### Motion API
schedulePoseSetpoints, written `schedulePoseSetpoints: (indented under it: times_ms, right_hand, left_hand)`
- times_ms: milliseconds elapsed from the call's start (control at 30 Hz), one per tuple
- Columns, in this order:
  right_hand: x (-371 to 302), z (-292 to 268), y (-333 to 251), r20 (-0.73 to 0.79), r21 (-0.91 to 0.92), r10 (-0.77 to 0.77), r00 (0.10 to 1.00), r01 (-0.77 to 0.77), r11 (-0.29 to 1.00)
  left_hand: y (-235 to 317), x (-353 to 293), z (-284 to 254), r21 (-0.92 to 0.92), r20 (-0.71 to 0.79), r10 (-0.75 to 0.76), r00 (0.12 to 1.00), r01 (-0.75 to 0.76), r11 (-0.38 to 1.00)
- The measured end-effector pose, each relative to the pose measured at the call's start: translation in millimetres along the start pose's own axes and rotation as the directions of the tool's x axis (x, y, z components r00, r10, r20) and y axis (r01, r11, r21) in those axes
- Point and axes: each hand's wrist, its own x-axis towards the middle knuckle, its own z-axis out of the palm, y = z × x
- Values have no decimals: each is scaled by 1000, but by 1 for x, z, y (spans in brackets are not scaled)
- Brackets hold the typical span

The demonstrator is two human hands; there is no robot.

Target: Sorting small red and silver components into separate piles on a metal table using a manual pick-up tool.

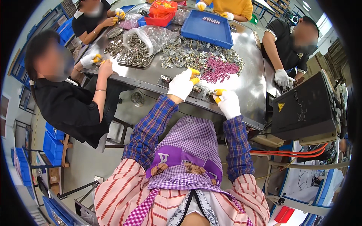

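Observation:
My left hand (pixel 181 85), in a white glove with yellow fingertips, reaches over the near edge of the metal table (pixel 253 98). Its fingertips are apart at the near side of a heap of pink rings (pixel 218 71), and nothing shows between them. To its right, my right hand (pixel 228 104) wears the same kind of glove. Its fingers are closed together beside small metal parts (pixel 206 95) at the table edge; what they hold is too small to make out. More small metal parts (pixel 164 80) lie left of my left hand. Mixed metal pieces (pixel 179 56) spread beyond the rings.
A metal tray (pixel 136 60) heaped with small parts and a clear plastic bag (pixel 160 39) lie farther left. At the back are a blue tray (pixel 206 28) and a red bin (pixel 160 19). Co-workers surround the table. A dark metal box (pixel 301 107) stands at right.

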Motion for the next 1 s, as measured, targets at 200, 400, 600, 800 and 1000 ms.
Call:
schedulePoseSetpoints:
  times_ms: [200,400,600,800,1000]
  right_hand:
    - [11,2,16,119,516,172,978,-209,831]
    - [11,17,32,234,448,171,957,-262,855]
    - [5,28,41,299,330,247,922,-343,879]
    - [-24,27,14,-160,123,-69,985,89,988]
    - [-23,-12,12,-97,-114,59,994,-70,991]
  left_hand:
    - [28,-1,11,234,92,32,995,-52,971]
    - [9,2,52,587,113,289,951,-299,752]
    - [23,6,52,778,283,327,902,-415,472]
    - [11,3,53,724,263,444,857,-479,495]
    - [8,6,27,688,25,395,918,-303,660]
